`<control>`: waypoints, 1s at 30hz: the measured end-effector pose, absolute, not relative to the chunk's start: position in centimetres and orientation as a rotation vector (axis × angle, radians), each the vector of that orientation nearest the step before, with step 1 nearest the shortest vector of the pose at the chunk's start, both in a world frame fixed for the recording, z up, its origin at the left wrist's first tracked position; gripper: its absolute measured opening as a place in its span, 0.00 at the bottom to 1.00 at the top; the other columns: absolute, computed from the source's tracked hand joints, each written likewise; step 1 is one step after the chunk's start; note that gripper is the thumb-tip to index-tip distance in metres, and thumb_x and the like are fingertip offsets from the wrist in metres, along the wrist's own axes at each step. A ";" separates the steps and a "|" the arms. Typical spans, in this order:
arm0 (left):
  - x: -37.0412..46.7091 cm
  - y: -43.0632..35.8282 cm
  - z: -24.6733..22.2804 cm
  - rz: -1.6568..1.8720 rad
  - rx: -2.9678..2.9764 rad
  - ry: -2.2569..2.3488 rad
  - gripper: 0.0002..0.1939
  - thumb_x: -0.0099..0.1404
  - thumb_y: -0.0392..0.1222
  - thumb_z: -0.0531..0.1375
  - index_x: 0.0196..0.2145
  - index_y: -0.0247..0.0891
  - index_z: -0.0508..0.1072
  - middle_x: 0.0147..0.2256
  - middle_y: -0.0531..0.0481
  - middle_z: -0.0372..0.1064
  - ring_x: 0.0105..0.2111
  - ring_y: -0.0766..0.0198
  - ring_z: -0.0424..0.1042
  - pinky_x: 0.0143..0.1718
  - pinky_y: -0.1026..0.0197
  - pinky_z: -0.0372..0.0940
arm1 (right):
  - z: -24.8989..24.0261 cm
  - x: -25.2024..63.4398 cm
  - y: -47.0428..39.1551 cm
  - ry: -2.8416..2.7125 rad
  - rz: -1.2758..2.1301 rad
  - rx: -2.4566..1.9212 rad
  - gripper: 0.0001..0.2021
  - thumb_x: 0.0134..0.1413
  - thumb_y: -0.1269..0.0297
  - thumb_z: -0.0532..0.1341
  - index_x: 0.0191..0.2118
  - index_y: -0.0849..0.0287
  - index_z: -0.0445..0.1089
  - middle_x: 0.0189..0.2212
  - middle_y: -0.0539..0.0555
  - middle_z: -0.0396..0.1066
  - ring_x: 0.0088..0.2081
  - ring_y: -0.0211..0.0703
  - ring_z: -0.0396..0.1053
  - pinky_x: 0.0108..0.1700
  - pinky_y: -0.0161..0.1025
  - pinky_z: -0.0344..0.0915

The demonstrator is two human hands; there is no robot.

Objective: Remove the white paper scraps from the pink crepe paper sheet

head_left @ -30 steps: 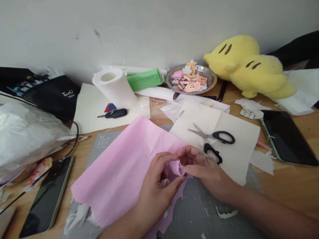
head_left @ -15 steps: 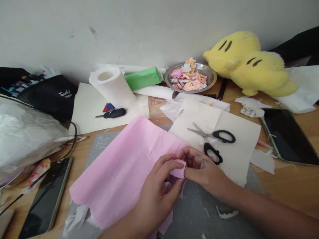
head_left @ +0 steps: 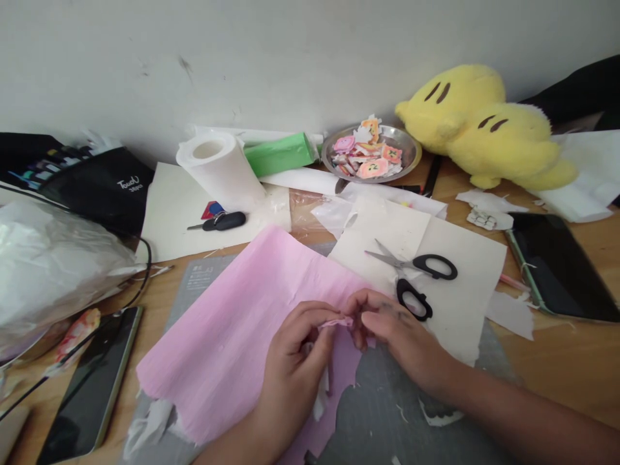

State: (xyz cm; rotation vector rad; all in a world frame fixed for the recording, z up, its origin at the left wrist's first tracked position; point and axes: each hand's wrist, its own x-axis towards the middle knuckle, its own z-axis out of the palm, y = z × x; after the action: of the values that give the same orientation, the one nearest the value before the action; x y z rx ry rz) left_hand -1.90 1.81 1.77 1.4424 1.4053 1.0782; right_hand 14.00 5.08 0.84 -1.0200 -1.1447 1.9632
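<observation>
My left hand pinches a small folded piece of pink paper between thumb and fingers. At the piece's right end the curled fingers of my right hand close on its edge. Beneath both hands spreads a large pink paper sheet with a ragged right edge, lying on a grey cutting mat. Some white material shows under my left thumb, partly hidden. Black-handled scissors lie with blades apart on cream paper, just beyond my right hand.
Along the wall stand a white roll, a green paper roll, a metal dish of paper cutouts and yellow plush toys. Phones flank the mat. A utility knife, pen case and plastic bag are left.
The small pink piece has tipped from facing me to nearly edge-on. My left hand has shifted slightly left, and the right hand's fingers have turned downward.
</observation>
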 end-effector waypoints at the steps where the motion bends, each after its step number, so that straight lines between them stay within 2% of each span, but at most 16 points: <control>1: -1.9 1.9 1.8 1.080 1.403 1.418 0.09 0.64 0.35 0.56 0.31 0.43 0.76 0.32 0.50 0.72 0.35 0.62 0.71 0.36 0.62 0.65 | 0.7 14.0 5.1 -1.094 1.969 -0.980 0.10 0.55 0.60 0.53 0.32 0.59 0.66 0.23 0.48 0.63 0.27 0.38 0.60 0.31 0.37 0.56; 4: -1.9 2.1 1.9 1.074 1.334 1.440 0.09 0.63 0.36 0.56 0.29 0.42 0.75 0.31 0.50 0.72 0.34 0.61 0.70 0.37 0.61 0.65 | 0.4 14.1 5.1 -0.971 1.971 -0.909 0.15 0.58 0.54 0.50 0.31 0.59 0.66 0.24 0.49 0.63 0.25 0.38 0.60 0.29 0.37 0.55; 8: -1.9 2.2 1.9 1.066 1.313 1.413 0.08 0.63 0.36 0.57 0.30 0.43 0.76 0.31 0.50 0.72 0.35 0.61 0.71 0.37 0.61 0.65 | 0.6 13.8 4.9 -1.158 1.903 -1.022 0.04 0.52 0.63 0.59 0.32 0.58 0.66 0.25 0.47 0.61 0.27 0.37 0.59 0.30 0.35 0.57; 10: -1.9 2.1 1.8 1.066 1.306 1.394 0.08 0.63 0.37 0.57 0.31 0.44 0.76 0.33 0.50 0.72 0.36 0.61 0.71 0.38 0.60 0.65 | 0.6 13.6 4.6 -1.199 1.876 -1.018 0.06 0.49 0.65 0.62 0.34 0.57 0.65 0.26 0.47 0.61 0.29 0.37 0.59 0.31 0.34 0.58; 13: -1.8 2.0 1.8 1.060 1.281 1.406 0.07 0.62 0.37 0.58 0.33 0.44 0.76 0.35 0.49 0.72 0.38 0.60 0.71 0.40 0.60 0.65 | 0.4 13.5 4.2 -1.242 1.790 -1.036 0.05 0.53 0.63 0.61 0.34 0.56 0.65 0.28 0.48 0.63 0.31 0.38 0.61 0.33 0.35 0.60; 16: -1.7 1.8 1.8 1.015 1.149 1.464 0.06 0.61 0.40 0.59 0.36 0.42 0.74 0.30 0.52 0.70 0.27 0.65 0.68 0.29 0.64 0.64 | 0.5 13.9 4.0 -1.337 1.558 -1.108 0.02 0.56 0.65 0.59 0.33 0.55 0.65 0.27 0.47 0.61 0.29 0.37 0.60 0.31 0.34 0.58; 18: -1.8 1.6 1.7 1.001 0.960 1.444 0.07 0.61 0.43 0.59 0.38 0.43 0.71 0.24 0.56 0.64 0.19 0.70 0.60 0.20 0.68 0.56 | 0.8 14.3 4.0 -1.403 1.388 -1.115 0.04 0.54 0.71 0.57 0.30 0.55 0.62 0.24 0.46 0.58 0.26 0.37 0.57 0.28 0.34 0.55; 20: -1.8 1.5 1.6 1.048 0.777 1.342 0.08 0.61 0.43 0.59 0.39 0.43 0.68 0.21 0.59 0.58 0.17 0.71 0.56 0.17 0.69 0.52 | 1.1 14.5 4.0 -1.497 1.269 -1.089 0.07 0.50 0.74 0.54 0.26 0.55 0.57 0.23 0.46 0.55 0.25 0.38 0.54 0.27 0.36 0.53; 23: -1.9 1.6 1.6 1.192 0.620 1.121 0.11 0.58 0.40 0.59 0.40 0.43 0.67 0.22 0.59 0.56 0.20 0.70 0.56 0.20 0.70 0.53 | 0.9 14.5 4.0 -1.600 1.212 -1.066 0.09 0.46 0.76 0.52 0.25 0.55 0.52 0.22 0.47 0.53 0.25 0.38 0.52 0.27 0.37 0.52; 26: -1.9 1.8 1.8 1.272 0.549 1.031 0.15 0.52 0.36 0.59 0.40 0.43 0.67 0.24 0.57 0.56 0.23 0.68 0.58 0.22 0.68 0.56 | 0.0 14.1 3.9 -1.608 1.207 -1.167 0.09 0.47 0.78 0.52 0.30 0.54 0.56 0.27 0.48 0.58 0.30 0.40 0.58 0.32 0.37 0.57; 28: -1.8 1.8 1.9 1.286 0.562 1.069 0.18 0.48 0.31 0.58 0.38 0.42 0.68 0.27 0.55 0.58 0.26 0.68 0.59 0.25 0.68 0.57 | -0.6 13.9 3.9 -1.612 1.162 -1.218 0.13 0.50 0.77 0.54 0.39 0.53 0.59 0.36 0.51 0.62 0.37 0.41 0.62 0.39 0.39 0.61; 30: -1.7 1.8 2.0 1.292 0.610 1.123 0.18 0.44 0.27 0.56 0.34 0.41 0.69 0.32 0.53 0.60 0.29 0.68 0.60 0.28 0.68 0.59 | -0.7 13.8 3.8 -1.632 1.087 -1.190 0.15 0.54 0.76 0.54 0.46 0.51 0.58 0.46 0.54 0.60 0.45 0.43 0.62 0.46 0.40 0.61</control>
State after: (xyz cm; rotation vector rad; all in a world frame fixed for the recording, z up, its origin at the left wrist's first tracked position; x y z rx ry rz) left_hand -1.72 1.78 2.00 0.6098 1.1226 1.2918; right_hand 13.84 3.79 -0.73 -1.1901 -1.6320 1.0875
